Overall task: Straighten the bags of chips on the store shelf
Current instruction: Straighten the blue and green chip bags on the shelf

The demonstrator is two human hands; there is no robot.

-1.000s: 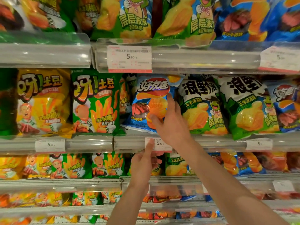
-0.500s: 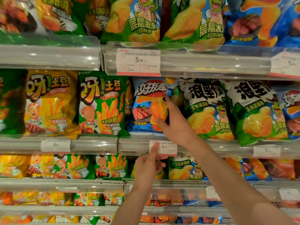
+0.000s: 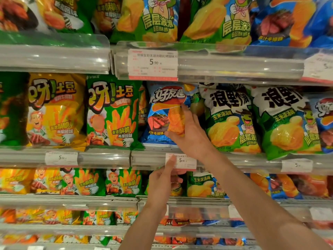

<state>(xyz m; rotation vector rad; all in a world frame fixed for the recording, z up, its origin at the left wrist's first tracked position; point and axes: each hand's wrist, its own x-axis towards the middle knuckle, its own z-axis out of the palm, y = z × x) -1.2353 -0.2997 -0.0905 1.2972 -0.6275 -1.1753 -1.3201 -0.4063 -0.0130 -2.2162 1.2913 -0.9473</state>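
Pulled upright since before, blue chip bag (image 3: 163, 112) in right hand (image 3: 191, 136) grip
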